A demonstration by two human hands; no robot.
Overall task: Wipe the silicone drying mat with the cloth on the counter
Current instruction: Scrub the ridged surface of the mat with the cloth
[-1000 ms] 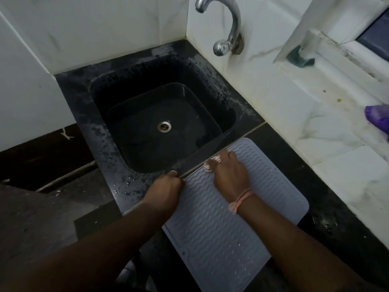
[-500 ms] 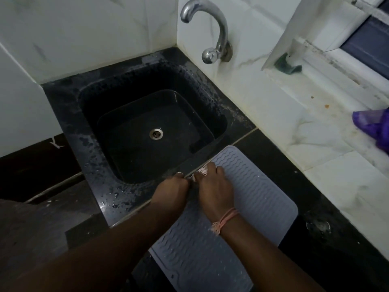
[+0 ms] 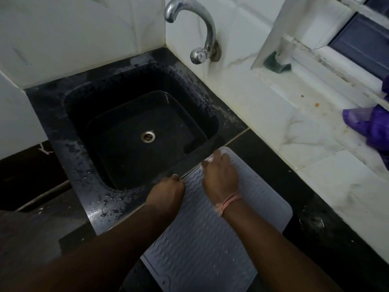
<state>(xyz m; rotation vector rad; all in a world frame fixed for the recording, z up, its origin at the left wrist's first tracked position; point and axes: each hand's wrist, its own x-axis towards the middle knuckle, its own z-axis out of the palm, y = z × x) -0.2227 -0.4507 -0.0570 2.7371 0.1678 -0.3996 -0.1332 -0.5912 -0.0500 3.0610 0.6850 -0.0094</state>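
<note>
The sink [image 3: 145,131] sits at far left, its rim wet with droplets. My left hand [image 3: 166,192] pinches the left edge of the silicone drying mat [image 3: 210,245], fingers curled, anchoring it where the mat meets the sink rim. The mat lies flat on the dark worktop [image 3: 273,165], just right of the sink. My right hand [image 3: 221,175] presses down near the mat's far left corner, curled around a pale cloth [image 3: 210,160]; only a small part of the cloth shows. Further right, a purple bag [image 3: 370,125] rests on the marble ledge. Risk: if the left-hand anchor slips, the wiping stroke may drag or buckle the mat toward the sink. Risk: the wet rim may re-wet the cloth.
</note>
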